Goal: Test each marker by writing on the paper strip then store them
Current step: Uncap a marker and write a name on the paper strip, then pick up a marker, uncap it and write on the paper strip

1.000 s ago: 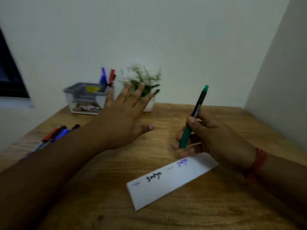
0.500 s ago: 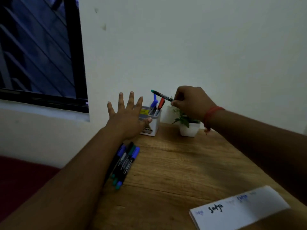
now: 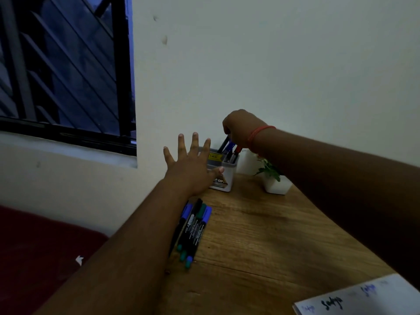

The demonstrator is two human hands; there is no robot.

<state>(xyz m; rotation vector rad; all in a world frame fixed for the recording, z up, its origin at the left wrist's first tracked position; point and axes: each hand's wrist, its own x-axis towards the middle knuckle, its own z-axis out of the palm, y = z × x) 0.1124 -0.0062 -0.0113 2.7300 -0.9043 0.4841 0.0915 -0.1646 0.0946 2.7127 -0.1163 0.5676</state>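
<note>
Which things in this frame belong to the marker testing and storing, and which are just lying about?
Part of the job: marker gripped by right hand, holder, stored markers, loose markers, paper strip, left hand.
Just lying about: potted plant, table, window.

Right hand pinches a dark marker into the holder; left hand, fingers spread, hovers beside it.

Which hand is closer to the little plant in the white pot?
Right hand. It is above the holder, just left of the plant; the left hand is beyond the holder, farther away.
</note>
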